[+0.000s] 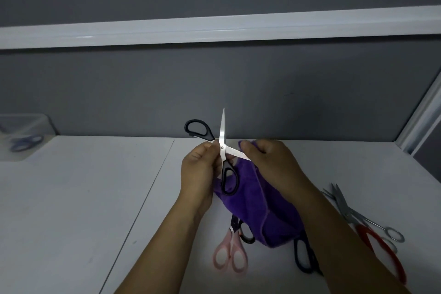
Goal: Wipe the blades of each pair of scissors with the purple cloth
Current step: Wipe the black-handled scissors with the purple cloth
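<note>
Steel blades of the black-handled scissors [222, 148] stand spread wide in mid-air above the white table [71, 198]. One blade points straight up and the other slants down to the right, where its tip reaches the purple cloth [257, 203]. The left hand [198, 169] pinches the scissors near the pivot, fingers and thumb curled close on the metal, with one handle loop jutting up to the left and the other hanging below the hand. The right hand [269, 157] is closed round a bunched fold of the cloth just beside the lower blade, and the rest of the cloth hangs down toward the table. The step in hand looks to be the wiping of this pair, probably at the lower blade; whether the cloth already wraps its edge cannot be told. The next move likely calls for folding the cloth over the blade's flat sides and drawing it from pivot to tip, fingers kept behind the cutting edge, then doing the same on the upright blade. Below the cloth lie a pink-handled pair [230, 255], a half-covered black pair [247, 236] and a nearer black pair [305, 258]. To the right are a red-handled pair [381, 248] and an all-metal pair [372, 222]. At the far left a clear box [45, 124] holds a blue-handled pair [23, 143].
</note>
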